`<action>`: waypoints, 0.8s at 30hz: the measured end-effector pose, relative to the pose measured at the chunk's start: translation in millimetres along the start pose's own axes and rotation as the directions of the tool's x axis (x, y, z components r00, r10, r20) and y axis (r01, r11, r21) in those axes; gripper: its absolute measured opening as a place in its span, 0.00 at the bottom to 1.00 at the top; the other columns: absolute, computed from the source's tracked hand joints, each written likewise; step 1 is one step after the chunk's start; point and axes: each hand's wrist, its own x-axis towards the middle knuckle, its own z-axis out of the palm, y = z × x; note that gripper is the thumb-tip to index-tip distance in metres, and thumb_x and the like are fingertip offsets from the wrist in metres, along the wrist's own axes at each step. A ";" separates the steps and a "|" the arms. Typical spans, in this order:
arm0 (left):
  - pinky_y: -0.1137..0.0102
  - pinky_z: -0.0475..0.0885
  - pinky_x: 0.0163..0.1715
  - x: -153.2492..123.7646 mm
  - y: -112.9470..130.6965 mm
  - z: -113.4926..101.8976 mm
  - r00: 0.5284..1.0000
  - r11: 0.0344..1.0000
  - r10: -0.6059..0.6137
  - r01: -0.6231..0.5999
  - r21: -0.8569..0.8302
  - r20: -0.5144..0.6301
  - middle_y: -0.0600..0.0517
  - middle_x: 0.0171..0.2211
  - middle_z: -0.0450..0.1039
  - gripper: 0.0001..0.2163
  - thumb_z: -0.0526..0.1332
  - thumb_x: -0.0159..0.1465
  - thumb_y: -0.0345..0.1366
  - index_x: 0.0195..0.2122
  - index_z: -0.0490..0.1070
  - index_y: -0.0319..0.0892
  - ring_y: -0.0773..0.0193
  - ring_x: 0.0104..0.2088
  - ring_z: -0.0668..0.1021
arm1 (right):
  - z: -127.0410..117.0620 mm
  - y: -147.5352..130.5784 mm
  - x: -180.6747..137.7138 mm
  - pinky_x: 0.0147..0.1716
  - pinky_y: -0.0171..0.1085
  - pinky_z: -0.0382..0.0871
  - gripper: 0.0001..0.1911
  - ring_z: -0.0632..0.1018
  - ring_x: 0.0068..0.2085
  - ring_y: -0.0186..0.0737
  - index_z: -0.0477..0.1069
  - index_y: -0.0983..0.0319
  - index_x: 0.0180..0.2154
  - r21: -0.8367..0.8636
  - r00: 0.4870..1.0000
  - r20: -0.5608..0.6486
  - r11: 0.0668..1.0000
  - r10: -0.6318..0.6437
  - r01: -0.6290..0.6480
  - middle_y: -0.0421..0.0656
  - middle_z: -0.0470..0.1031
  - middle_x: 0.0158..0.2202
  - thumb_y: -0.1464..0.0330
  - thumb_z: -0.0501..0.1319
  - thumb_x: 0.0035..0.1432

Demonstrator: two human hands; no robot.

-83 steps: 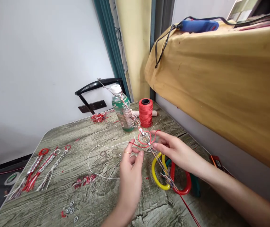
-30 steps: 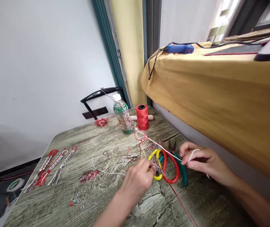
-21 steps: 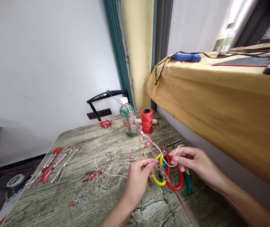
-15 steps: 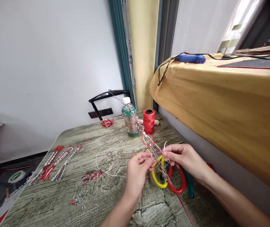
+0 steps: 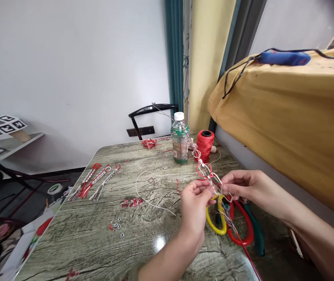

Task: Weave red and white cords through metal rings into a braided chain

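Observation:
A braided strand of thin cords with metal pieces and a red ring [image 5: 211, 170] runs slantwise between my hands. My left hand [image 5: 194, 205] pinches it with thumb and forefinger, just below the ring. To its right, my right hand [image 5: 248, 188] pinches a white cord [image 5: 217, 178], which loops up beside the strand. My fingertips partly cover the join. Under the strand lie scissors with a yellow handle loop [image 5: 218, 232], beside a red handle loop [image 5: 250, 230]. Red cords [image 5: 250, 255] trail from the strand's lower end toward the front edge.
Behind the hands stand a green-labelled bottle [image 5: 180, 144] and a red thread spool [image 5: 204, 145]. Finished tassels [image 5: 96, 180] lie at left, with red-white bits [image 5: 132, 202] and small metal rings [image 5: 119, 224] nearer. A yellow cloth-covered surface [image 5: 286, 105] rises at right.
The view has swung left, so the table's contents sit farther right in the picture. Both hands still pinch near the ring; the white cord by my right hand now forms a wider loop.

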 end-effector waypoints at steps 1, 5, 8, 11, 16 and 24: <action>0.75 0.67 0.24 -0.5 0.8 -0.5 1.000 1.000 -0.002 0.002 -0.005 0.004 0.50 0.25 0.71 0.08 0.64 0.49 0.30 0.30 0.68 0.35 0.70 0.24 0.72 | 0.4 -0.3 0.1 0.20 0.30 0.60 0.14 0.66 0.22 0.30 0.72 0.64 0.26 -0.009 1.000 -0.013 1.000 0.004 -0.004 0.40 0.69 0.21 0.58 0.65 0.43; 0.76 0.66 0.25 -1.0 4.3 -5.1 1.000 1.000 0.001 -0.001 -0.003 0.025 0.52 0.23 0.71 0.07 0.64 0.48 0.30 0.27 0.69 0.36 0.71 0.23 0.72 | 4.3 0.7 1.4 0.21 0.31 0.61 0.14 0.66 0.22 0.31 0.72 0.64 0.26 -0.043 1.000 -0.010 0.999 0.015 -0.015 0.41 0.69 0.22 0.58 0.64 0.44; 0.76 0.66 0.25 0.3 6.4 -8.6 0.999 1.000 0.006 -0.006 0.009 0.033 0.53 0.23 0.71 0.06 0.65 0.47 0.29 0.25 0.69 0.36 0.72 0.23 0.72 | 7.2 2.2 2.2 0.23 0.31 0.62 0.12 0.67 0.23 0.31 0.73 0.63 0.27 -0.057 1.000 0.024 0.998 0.007 -0.006 0.40 0.69 0.23 0.60 0.62 0.47; 0.77 0.66 0.25 1.2 8.1 -10.1 0.999 1.000 0.007 -0.008 0.025 0.042 0.53 0.24 0.71 0.06 0.65 0.47 0.29 0.25 0.70 0.36 0.72 0.24 0.72 | 9.1 1.8 0.5 0.24 0.31 0.62 0.11 0.67 0.23 0.31 0.72 0.64 0.27 -0.060 1.000 0.028 0.998 0.002 0.000 0.39 0.69 0.23 0.62 0.60 0.50; 0.77 0.67 0.26 -0.8 9.8 -9.7 0.999 0.998 0.008 -0.010 0.064 0.037 0.52 0.26 0.72 0.06 0.65 0.47 0.29 0.27 0.70 0.36 0.72 0.26 0.72 | 11.5 -1.8 -4.1 0.24 0.31 0.63 0.09 0.69 0.24 0.31 0.72 0.65 0.27 -0.061 0.999 0.027 0.998 0.016 -0.015 0.40 0.71 0.23 0.67 0.57 0.52; 0.77 0.68 0.25 -1.1 7.0 -10.2 0.997 0.990 0.069 -0.070 0.118 0.020 0.53 0.24 0.73 0.06 0.64 0.49 0.28 0.27 0.67 0.37 0.71 0.25 0.73 | 13.5 0.1 -4.8 0.24 0.30 0.65 0.09 0.69 0.23 0.32 0.72 0.64 0.26 -0.028 0.994 0.108 1.000 0.014 -0.011 0.40 0.71 0.23 0.68 0.55 0.52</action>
